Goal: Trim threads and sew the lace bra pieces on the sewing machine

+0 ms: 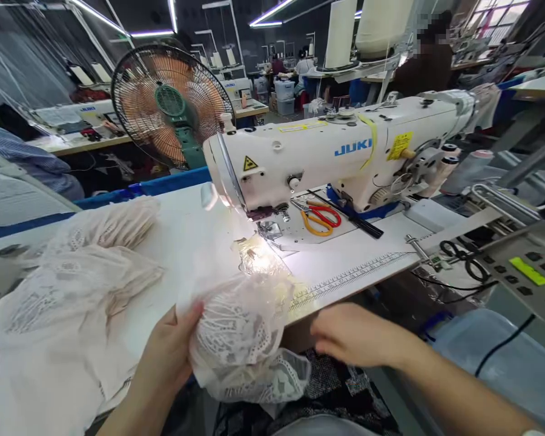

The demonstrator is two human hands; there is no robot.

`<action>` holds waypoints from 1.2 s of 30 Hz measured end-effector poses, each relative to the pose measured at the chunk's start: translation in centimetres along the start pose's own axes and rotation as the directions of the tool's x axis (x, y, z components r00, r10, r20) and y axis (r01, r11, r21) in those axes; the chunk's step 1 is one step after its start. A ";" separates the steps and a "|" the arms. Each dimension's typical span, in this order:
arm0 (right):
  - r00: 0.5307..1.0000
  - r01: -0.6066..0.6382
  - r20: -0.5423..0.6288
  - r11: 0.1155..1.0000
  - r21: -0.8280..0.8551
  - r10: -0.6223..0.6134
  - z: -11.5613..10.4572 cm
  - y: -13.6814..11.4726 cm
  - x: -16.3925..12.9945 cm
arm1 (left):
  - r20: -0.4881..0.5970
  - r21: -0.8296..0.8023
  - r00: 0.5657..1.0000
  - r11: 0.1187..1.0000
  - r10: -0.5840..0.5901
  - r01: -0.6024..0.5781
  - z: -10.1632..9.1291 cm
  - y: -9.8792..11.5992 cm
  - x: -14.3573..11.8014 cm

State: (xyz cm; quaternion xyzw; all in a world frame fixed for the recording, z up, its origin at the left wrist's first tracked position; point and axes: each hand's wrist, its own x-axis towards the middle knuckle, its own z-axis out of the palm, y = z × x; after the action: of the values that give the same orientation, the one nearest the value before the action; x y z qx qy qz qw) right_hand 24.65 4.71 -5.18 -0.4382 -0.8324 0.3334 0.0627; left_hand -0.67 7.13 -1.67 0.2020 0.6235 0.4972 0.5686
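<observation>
A crumpled off-white lace garment piece (238,330) hangs over the front edge of the sewing table. My left hand (175,339) is closed on its left side, thumb on top. To the right, apart from the lace, my right hand (345,336) is just off the table edge. Its fingers look curled but are smeared by motion, so what they hold, if anything, cannot be made out. Beyond the lace stands the white sewing machine (318,157), its lamp lighting the needle area. More pale lace garments (72,290) lie piled on the left.
Orange-and-red handled scissors (318,219) and black tweezers (363,225) lie beneath the machine arm. A printed ruler (354,275) runs along the table front. At right are a control box (524,266) and a clear plastic bin (504,357). A large fan (170,103) stands behind.
</observation>
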 end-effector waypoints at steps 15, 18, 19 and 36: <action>0.995 0.083 -0.085 0.877 0.473 -0.049 -1.3 0.2 6.7 | 0.497 0.678 0.861 0.668 -0.108 -0.307 1.2 -1.8 0.5; 0.996 0.087 -0.067 0.897 0.433 -0.064 -1.6 0.3 6.9 | 0.572 0.701 0.802 0.610 -0.172 -0.370 2.5 -1.6 1.4; 0.996 0.089 -0.061 0.902 0.423 -0.069 -1.6 0.3 7.0 | 0.589 0.706 0.785 0.595 -0.191 -0.384 2.9 -1.5 1.6; 0.910 -0.194 -0.383 0.980 -0.051 0.161 -0.3 -1.6 3.4 | 0.440 0.305 0.816 0.917 -0.376 0.259 4.6 -3.0 -2.5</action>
State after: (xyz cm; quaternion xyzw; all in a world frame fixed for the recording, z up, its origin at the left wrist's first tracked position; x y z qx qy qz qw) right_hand 21.62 6.80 -4.65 -0.5703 -0.7753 0.2104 0.1716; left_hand 5.10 5.64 -2.33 0.2783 0.5374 0.2511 0.7554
